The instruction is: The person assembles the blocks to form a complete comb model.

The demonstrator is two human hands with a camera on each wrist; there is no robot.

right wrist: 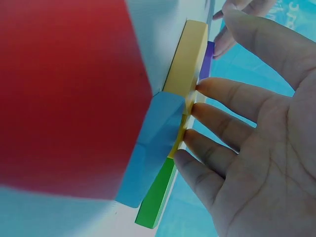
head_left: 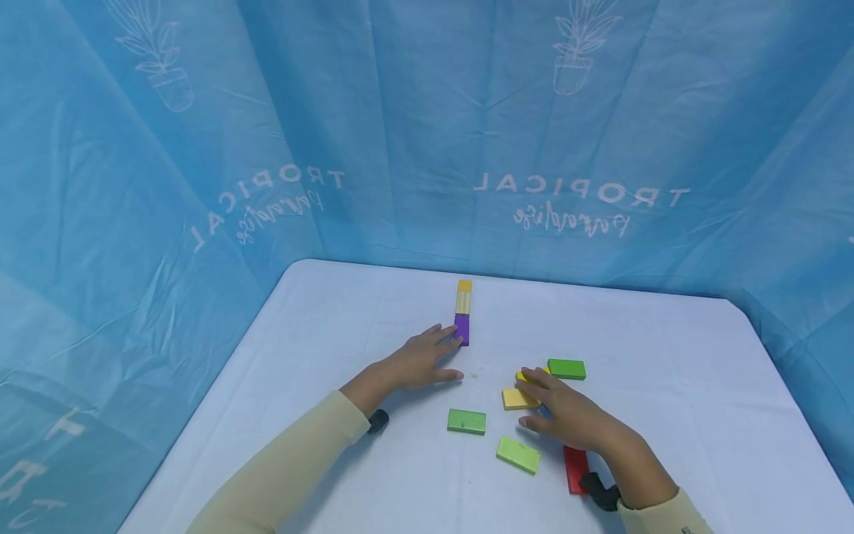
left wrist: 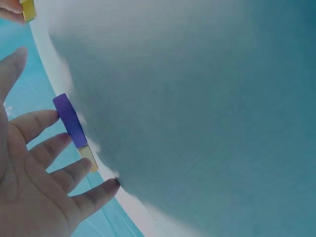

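My left hand (head_left: 422, 361) lies with fingers spread beside a purple block (head_left: 462, 324), its fingertips at the block's left side. In the left wrist view the purple block (left wrist: 70, 121) stands next to those straight fingertips. A cream block (head_left: 463, 301) and an orange block (head_left: 465, 285) continue the line behind it. My right hand (head_left: 570, 415) hovers over a pale yellow block (head_left: 517, 399) and a bright yellow one, partly covering them. A blue block (right wrist: 153, 143) shows under that hand, and its loosely extended fingertips are at the yellow blocks' edge in the right wrist view.
A green block (head_left: 566, 369) lies beyond my right hand. Another green block (head_left: 467, 421) and a light green one (head_left: 518, 455) lie nearer. By my right wrist is a red block (head_left: 576, 469). Blue printed curtains (head_left: 427, 148) hang behind the white table (head_left: 333, 311).
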